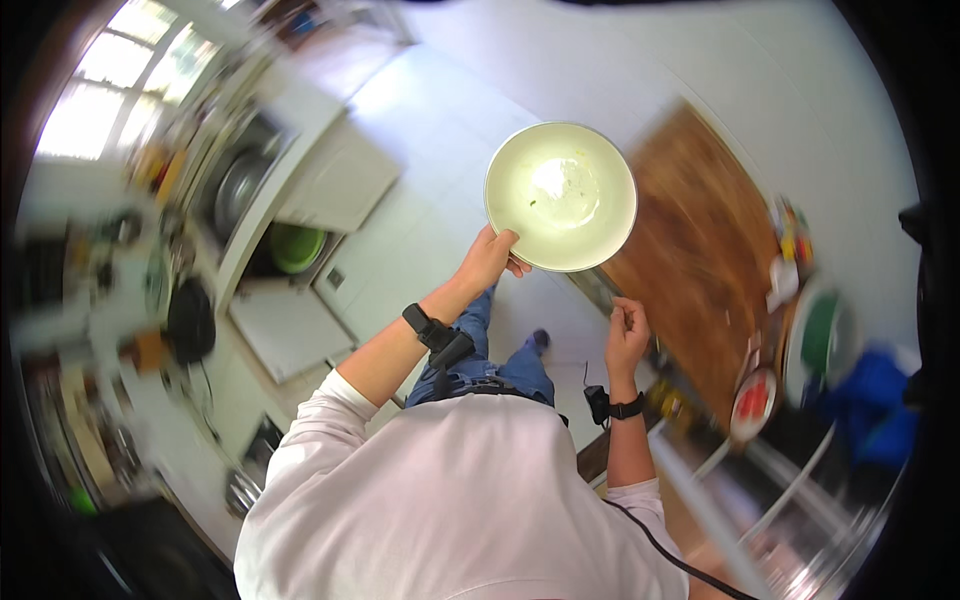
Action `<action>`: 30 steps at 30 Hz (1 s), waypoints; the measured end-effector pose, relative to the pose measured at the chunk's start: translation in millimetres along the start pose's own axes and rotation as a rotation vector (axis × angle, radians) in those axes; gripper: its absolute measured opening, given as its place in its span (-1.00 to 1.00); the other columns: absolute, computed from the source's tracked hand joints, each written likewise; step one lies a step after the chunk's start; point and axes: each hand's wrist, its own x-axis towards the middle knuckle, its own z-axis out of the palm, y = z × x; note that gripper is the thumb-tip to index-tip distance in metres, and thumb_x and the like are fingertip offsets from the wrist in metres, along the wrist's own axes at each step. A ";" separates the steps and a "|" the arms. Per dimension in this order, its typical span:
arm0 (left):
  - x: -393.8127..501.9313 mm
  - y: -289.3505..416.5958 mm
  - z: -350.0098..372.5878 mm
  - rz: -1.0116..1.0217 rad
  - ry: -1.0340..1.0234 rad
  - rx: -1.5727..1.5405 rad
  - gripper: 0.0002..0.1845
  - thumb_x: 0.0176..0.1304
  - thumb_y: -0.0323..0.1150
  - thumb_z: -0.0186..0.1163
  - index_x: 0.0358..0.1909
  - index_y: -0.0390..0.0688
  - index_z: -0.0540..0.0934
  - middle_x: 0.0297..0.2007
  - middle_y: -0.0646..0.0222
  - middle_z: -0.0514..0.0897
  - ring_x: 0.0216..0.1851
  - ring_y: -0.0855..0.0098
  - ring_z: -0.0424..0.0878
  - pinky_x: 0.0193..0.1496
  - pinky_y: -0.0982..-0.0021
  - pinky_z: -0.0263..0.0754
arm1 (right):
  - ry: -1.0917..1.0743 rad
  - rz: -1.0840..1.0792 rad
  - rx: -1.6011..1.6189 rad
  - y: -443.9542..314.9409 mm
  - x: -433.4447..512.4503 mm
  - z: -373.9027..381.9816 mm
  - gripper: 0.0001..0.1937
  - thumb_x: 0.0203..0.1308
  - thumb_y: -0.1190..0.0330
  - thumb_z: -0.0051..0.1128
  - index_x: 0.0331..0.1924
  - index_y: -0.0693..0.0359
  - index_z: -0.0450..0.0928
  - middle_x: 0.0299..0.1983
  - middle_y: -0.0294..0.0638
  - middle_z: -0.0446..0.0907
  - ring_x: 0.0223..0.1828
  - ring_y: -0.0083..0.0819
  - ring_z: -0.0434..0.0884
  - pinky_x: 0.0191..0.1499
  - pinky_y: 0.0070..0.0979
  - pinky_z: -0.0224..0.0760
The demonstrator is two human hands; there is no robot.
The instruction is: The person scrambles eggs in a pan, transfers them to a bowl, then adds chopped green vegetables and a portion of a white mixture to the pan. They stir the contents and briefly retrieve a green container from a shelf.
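My left hand (491, 259) grips the near-left rim of a large pale cream bowl (561, 196), thumb on the inside and fingers under it. The bowl is held in the air with its inside facing the camera; small dark and yellowish specks show within. My right hand (628, 319) is raised below and to the right of the bowl, apart from it, fingers curled in. Whether it holds anything small is not clear. A wooden tabletop (690, 255) lies beyond it.
On the left, a counter has a metal sink (244, 187); below it, cabinet doors (289, 330) stand open around a green bowl (298, 247). At right are a red-patterned dish (752, 405), a blue cloth or bag (874, 409) and a wire rack (787, 484).
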 end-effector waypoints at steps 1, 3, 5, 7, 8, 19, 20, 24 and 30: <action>-15.5 6.7 -34.5 0.030 0.067 -0.085 -0.63 0.41 -0.37 -0.17 0.06 -0.43 0.46 -0.28 0.10 0.68 -0.41 0.37 0.67 -0.34 0.38 0.63 | -0.101 -0.042 0.021 -13.4 17.6 31.2 -0.88 0.40 0.54 0.06 -0.10 0.32 0.63 -0.31 -0.28 0.61 -0.33 -0.56 0.52 -0.24 -0.58 0.41; -46.9 10.7 -111.0 0.024 0.253 -0.191 -0.56 0.38 -0.31 -0.16 0.15 -0.42 0.39 -0.18 0.08 0.67 -0.34 0.36 0.69 -0.33 0.38 0.63 | -0.297 -0.136 0.042 -42.1 46.4 106.8 -0.87 0.40 0.53 0.06 -0.10 0.32 0.63 -0.31 -0.29 0.61 -0.31 -0.57 0.53 -0.22 -0.59 0.41; -82.1 4.1 -182.4 0.061 0.417 -0.285 -0.55 0.37 -0.29 -0.15 0.14 -0.43 0.41 -0.14 0.05 0.67 -0.29 0.34 0.70 -0.30 0.35 0.63 | -0.474 -0.233 0.077 -73.7 65.3 187.7 -0.87 0.40 0.51 0.06 -0.10 0.32 0.63 -0.30 -0.29 0.61 -0.30 -0.57 0.52 -0.20 -0.59 0.41; -113.4 -4.6 -256.3 0.047 0.564 -0.406 -0.50 0.35 -0.27 -0.13 0.20 -0.41 0.38 -0.12 0.04 0.68 -0.30 0.30 0.73 -0.35 0.35 0.66 | -0.659 -0.218 0.091 -102.9 77.3 273.1 -0.86 0.41 0.46 0.07 -0.10 0.32 0.63 -0.32 -0.33 0.61 -0.32 -0.61 0.50 -0.22 -0.62 0.38; -130.6 -11.9 -286.8 0.058 0.615 -0.458 -0.49 0.35 -0.27 -0.12 0.22 -0.41 0.37 -0.12 0.04 0.68 -0.31 0.29 0.73 -0.36 0.35 0.66 | -0.736 -0.201 0.091 -113.6 80.9 312.4 -0.85 0.42 0.45 0.07 -0.10 0.32 0.63 -0.33 -0.35 0.60 -0.32 -0.63 0.49 -0.23 -0.62 0.37; -169.3 24.5 -583.9 0.170 0.884 -0.571 -0.54 0.40 -0.25 -0.16 0.25 -0.29 0.31 -0.21 0.11 0.70 -0.34 0.29 0.73 -0.37 0.33 0.67 | -1.206 0.057 0.163 -228.9 132.3 754.3 -0.78 0.45 0.30 0.10 -0.08 0.28 0.65 -0.46 -0.41 0.53 -0.52 -0.70 0.43 -0.47 -0.69 0.27; -158.6 31.9 -602.5 0.170 0.891 -0.573 -0.54 0.41 -0.24 -0.16 0.25 -0.27 0.31 -0.23 0.12 0.71 -0.35 0.30 0.73 -0.36 0.34 0.66 | -1.216 0.065 0.141 -233.0 145.6 788.1 -0.78 0.45 0.30 0.10 -0.08 0.27 0.65 -0.46 -0.41 0.53 -0.53 -0.70 0.43 -0.48 -0.69 0.27; -103.5 63.3 -669.7 0.138 0.975 -0.606 -0.54 0.42 -0.20 -0.15 0.21 -0.28 0.34 -0.23 0.13 0.70 -0.36 0.33 0.72 -0.34 0.32 0.65 | -1.215 0.075 0.088 -243.1 220.5 930.7 -0.78 0.44 0.29 0.12 -0.11 0.27 0.67 -0.48 -0.37 0.56 -0.55 -0.67 0.47 -0.51 -0.65 0.32; -19.9 105.1 -754.6 -0.020 1.024 -0.679 -0.52 0.42 -0.14 -0.12 0.21 -0.27 0.37 -0.23 0.16 0.71 -0.39 0.35 0.71 -0.35 0.29 0.64 | -1.163 0.037 0.011 -232.6 321.1 1140.2 -0.73 0.43 0.19 0.16 -0.08 0.24 0.68 -0.45 -0.35 0.60 -0.53 -0.65 0.51 -0.50 -0.62 0.38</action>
